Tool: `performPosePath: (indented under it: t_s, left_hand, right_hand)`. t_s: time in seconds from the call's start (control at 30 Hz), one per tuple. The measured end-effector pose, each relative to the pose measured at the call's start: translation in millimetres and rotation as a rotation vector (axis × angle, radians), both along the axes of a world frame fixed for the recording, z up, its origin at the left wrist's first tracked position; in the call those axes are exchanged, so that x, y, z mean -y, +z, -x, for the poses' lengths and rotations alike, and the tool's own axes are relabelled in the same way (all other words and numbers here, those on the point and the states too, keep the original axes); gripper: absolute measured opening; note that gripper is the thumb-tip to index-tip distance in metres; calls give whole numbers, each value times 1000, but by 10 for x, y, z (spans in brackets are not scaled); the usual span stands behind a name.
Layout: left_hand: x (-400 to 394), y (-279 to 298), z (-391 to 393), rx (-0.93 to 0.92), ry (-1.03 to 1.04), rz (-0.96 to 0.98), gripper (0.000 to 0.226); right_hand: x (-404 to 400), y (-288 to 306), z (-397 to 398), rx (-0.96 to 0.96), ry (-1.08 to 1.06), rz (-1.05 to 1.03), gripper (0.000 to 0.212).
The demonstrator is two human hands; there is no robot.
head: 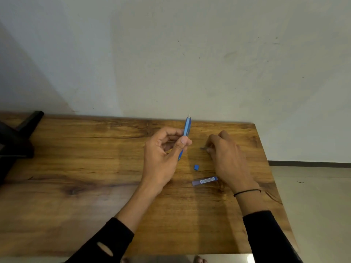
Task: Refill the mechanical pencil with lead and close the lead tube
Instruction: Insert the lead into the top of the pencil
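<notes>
My left hand (163,154) grips a blue mechanical pencil (186,128) between thumb and fingers, nearly upright, its pale top end pointing away from me. To its right, my right hand (226,156) is lowered to the wooden table (76,168), and its fingertips pinch thin dark pencil leads (203,148) that stick out to the left. A small blue cap (196,167) lies loose on the table between my hands. The lead tube (204,181), bluish with a white label, lies on its side just below the cap, close to my right wrist.
A dark object (20,137) sits at the table's far left edge. The table's back edge meets a pale wall (171,54). The right edge of the table drops to a light floor (313,205).
</notes>
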State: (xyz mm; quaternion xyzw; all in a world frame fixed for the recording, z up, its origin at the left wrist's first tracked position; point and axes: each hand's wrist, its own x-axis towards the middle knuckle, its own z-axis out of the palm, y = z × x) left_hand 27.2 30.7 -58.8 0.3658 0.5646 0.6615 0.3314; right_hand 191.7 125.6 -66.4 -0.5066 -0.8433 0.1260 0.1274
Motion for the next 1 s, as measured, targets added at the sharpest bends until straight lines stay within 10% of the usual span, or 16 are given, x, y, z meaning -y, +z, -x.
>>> performPosePath:
  t_s: [0.17,0.73,1.0]
  left_hand:
    - [-16,5,4,20,14,-1,9]
    - [-25,1,87,62,50,9,9]
    - [-37,3,68,-19,25,4,16]
  right_hand:
    - [-17,-38,0,-36,102,22,37]
    - [91,-84,188,-47,279,-38,19]
    - [3,361,148,-1015,35,333,20]
